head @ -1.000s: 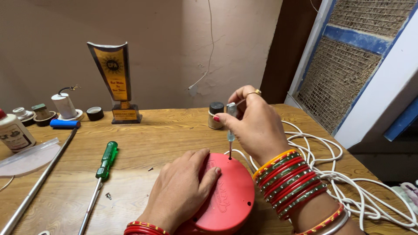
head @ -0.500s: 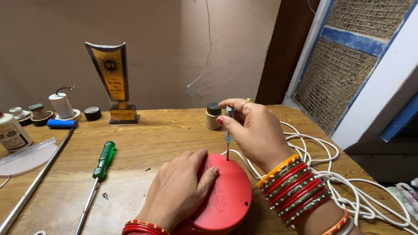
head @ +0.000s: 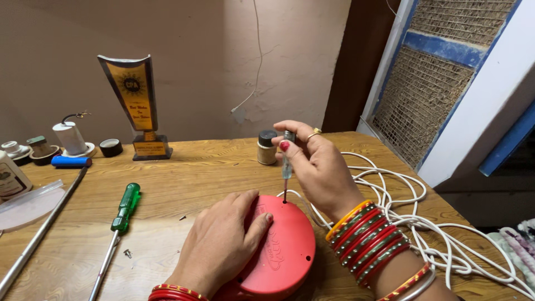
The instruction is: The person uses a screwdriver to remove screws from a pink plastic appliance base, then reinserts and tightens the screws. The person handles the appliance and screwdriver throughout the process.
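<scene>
The red oval housing (head: 278, 251) lies flat on the wooden table (head: 212, 167), at the near edge, and I take it as the landmark. The left hand (head: 223, 245) rests flat on its left half, fingers spread and not closed around anything; it only presses the housing down. The right hand (head: 317, 167) is just above the far edge of the housing, and its fingertips are pinched closed around the clear handle of a small tester screwdriver (head: 286, 161). The shaft stands nearly upright and its tip sits in a small hole near the far rim of the housing.

To do this step well, I judge that the shaft should stay straight over the hole, so the tip does not slip out and scratch the plastic. The turning should come from the fingertips, with light pressure downward. The left hand should keep its weight on the housing, because the smooth cover could rotate on the table.

The white cable (head: 423, 223) lies in loose loops to the right of the housing, and one strand passes close behind it; it should not come under the wrist. A green-handled screwdriver (head: 123, 209) lies to the left of the housing, well apart. A small jar (head: 267, 147) stands behind the housing, and a trophy (head: 136, 106) further behind, to the left.
</scene>
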